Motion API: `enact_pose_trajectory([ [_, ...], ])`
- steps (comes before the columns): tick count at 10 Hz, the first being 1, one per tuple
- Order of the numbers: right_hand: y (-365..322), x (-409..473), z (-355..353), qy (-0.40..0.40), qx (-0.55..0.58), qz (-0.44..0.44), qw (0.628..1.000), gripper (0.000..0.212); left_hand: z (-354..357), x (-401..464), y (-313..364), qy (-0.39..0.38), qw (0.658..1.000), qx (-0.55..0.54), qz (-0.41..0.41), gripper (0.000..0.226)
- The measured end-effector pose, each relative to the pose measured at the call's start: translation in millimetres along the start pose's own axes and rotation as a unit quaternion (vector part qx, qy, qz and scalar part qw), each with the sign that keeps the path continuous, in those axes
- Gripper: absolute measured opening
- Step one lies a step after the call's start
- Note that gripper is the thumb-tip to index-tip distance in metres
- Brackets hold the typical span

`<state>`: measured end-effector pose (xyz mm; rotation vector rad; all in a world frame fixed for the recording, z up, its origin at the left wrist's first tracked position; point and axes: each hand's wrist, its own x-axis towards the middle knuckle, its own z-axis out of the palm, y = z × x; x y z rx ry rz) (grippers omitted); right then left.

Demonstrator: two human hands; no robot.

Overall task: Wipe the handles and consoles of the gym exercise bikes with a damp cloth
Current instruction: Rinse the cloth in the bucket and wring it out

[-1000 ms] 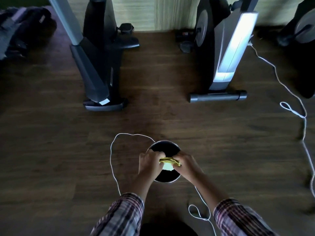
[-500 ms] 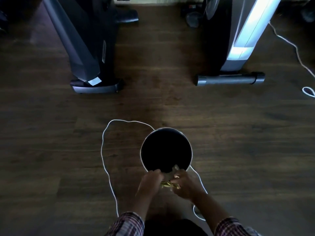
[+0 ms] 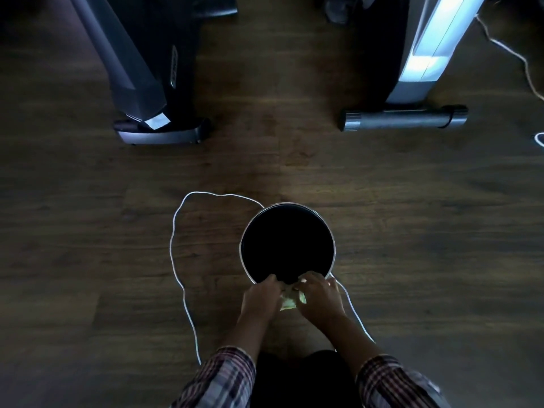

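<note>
A small yellow cloth [image 3: 290, 301] is bunched between my two hands at the near rim of a round dark bucket [image 3: 244, 231] on the wooden floor. My left hand [image 3: 260, 297] grips the cloth's left side and my right hand [image 3: 319, 295] grips its right side. Both hands are closed tight and hide most of the cloth. The bucket's inside is black and I cannot see what it holds. Two exercise bikes stand beyond it: a dark one [image 3: 147, 69] at the upper left and a silver one [image 3: 424, 54] at the upper right. Only their lower frames show; handles and consoles are out of view.
A thin white cord [image 3: 176, 260] loops on the floor left of the bucket and runs back past my right arm. Another white cord [image 3: 524, 63] trails at the far right. The silver bike's floor bar [image 3: 403, 117] lies across the floor at upper right.
The view has tilted down and closer to the bucket. My hands, with the cloth, have shifted from over the bucket's middle to its near rim.
</note>
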<state>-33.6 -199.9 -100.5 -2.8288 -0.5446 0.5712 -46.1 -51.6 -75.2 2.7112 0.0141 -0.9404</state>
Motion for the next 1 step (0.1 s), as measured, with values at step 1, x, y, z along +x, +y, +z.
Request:
enact_pose_trajectory([
  [1, -2.9, -6.8, -21.4, 0.017, 0.028, 0.033, 0.999, 0.039, -17.6, -12.8, 5.5, 0.018, 1.0, -0.002, 0.0, 0.034],
])
